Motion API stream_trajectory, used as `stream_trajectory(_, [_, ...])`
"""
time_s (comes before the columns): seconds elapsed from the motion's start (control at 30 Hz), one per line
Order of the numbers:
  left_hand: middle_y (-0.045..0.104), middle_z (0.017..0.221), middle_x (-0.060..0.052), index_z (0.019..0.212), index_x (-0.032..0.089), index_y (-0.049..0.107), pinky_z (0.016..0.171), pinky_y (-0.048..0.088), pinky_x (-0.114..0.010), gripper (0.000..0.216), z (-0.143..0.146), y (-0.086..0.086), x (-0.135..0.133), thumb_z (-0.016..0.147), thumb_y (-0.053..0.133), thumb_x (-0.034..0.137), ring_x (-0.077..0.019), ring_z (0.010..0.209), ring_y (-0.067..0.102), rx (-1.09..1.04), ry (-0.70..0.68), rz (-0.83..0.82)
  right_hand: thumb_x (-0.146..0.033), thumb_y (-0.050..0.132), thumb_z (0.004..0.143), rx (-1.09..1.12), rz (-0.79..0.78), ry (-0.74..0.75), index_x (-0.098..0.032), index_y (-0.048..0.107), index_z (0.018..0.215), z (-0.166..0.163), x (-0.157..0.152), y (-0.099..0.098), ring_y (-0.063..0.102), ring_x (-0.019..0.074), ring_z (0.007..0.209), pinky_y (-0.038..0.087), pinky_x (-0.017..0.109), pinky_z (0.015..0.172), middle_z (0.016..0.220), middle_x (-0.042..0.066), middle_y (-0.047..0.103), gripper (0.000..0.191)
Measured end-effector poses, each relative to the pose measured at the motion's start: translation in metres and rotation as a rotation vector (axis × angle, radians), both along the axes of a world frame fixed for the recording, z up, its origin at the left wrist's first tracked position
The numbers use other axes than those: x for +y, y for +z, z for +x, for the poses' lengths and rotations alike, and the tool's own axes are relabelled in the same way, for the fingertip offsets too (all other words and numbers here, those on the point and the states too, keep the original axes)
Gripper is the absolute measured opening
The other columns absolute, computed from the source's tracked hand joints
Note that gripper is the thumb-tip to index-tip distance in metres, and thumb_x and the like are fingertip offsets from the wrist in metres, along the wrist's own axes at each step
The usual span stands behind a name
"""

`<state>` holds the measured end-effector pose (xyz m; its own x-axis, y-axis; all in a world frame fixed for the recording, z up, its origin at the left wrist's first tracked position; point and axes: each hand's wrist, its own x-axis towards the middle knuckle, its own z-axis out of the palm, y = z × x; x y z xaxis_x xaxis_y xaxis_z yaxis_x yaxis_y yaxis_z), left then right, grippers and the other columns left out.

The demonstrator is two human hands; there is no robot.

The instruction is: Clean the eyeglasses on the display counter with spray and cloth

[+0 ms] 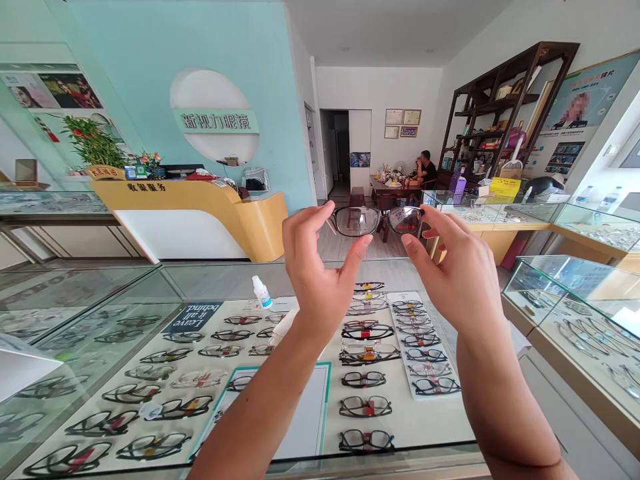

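A pair of dark-framed eyeglasses (357, 221) is held up in front of me, above a glass display case. My left hand (320, 260) pinches its left side near the hinge, the thumb below the left lens. At the right side, my right hand (453, 267) grips the frame by its outer edge, thumb under the right lens. Small red print shows on the right lens. Below my hands, several rows of eyeglasses (367, 380) lie in the case. A small white bottle (261, 292) stands on the glass beyond my left forearm.
A white tray of glasses (457, 393) lies at right in the case. More glass counters (575, 293) run along the right. A yellow and white reception desk (185, 220) stands at the back left. A person (427, 170) sits at a table in the rear.
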<state>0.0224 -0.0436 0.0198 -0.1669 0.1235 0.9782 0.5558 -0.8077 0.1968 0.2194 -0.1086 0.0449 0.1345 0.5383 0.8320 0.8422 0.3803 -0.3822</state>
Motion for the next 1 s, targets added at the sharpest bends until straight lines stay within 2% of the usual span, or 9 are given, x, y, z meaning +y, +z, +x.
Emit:
stream_trajectory(0.13, [0.077,0.142,-0.012,0.147,0.028,0.067,0.1,0.064,-0.045,0.057,0.0,0.0,0.003,0.1,0.088,0.053,-0.0308,0.135,0.072,-0.015,-0.05,-0.009,-0.048,0.066,0.107,0.007,0.033,0.006,-0.024,0.076,0.148,0.001,0.001,0.0,0.08,0.0329,0.103,0.065,0.052,0.087,0.126,0.014,0.084,0.048])
stream_trajectory(0.33, [0.071,0.158,-0.013,0.154,0.033,0.065,0.102,0.065,-0.043,0.063,0.0,-0.004,0.015,0.101,0.085,0.058,-0.0313,0.141,0.072,-0.09,-0.247,-0.127,-0.05,0.069,0.107,0.022,0.131,0.023,-0.028,0.076,0.147,0.001,0.001,-0.001,0.081,0.0303,0.103,0.067,0.048,0.087,0.124,0.011,0.082,0.046])
stream_trajectory(0.5, [0.068,0.164,-0.013,0.158,0.034,0.063,0.1,0.067,-0.04,0.064,0.0,-0.006,0.021,0.103,0.083,0.059,-0.0324,0.148,0.07,-0.136,-0.312,-0.139,-0.05,0.071,0.108,0.013,0.165,0.042,-0.029,0.075,0.147,0.0,-0.001,-0.001,0.081,0.029,0.102,0.067,0.047,0.088,0.126,0.011,0.081,0.044])
stream_trajectory(1.0, [0.07,0.162,-0.015,0.156,0.031,0.065,0.097,0.067,-0.039,0.062,-0.002,-0.007,0.023,0.103,0.083,0.057,-0.0313,0.143,0.074,-0.125,-0.26,-0.15,-0.051,0.07,0.11,-0.01,0.178,0.038,-0.031,0.075,0.146,-0.001,-0.003,-0.001,0.08,0.0286,0.1,0.068,0.048,0.089,0.126,0.01,0.079,0.042])
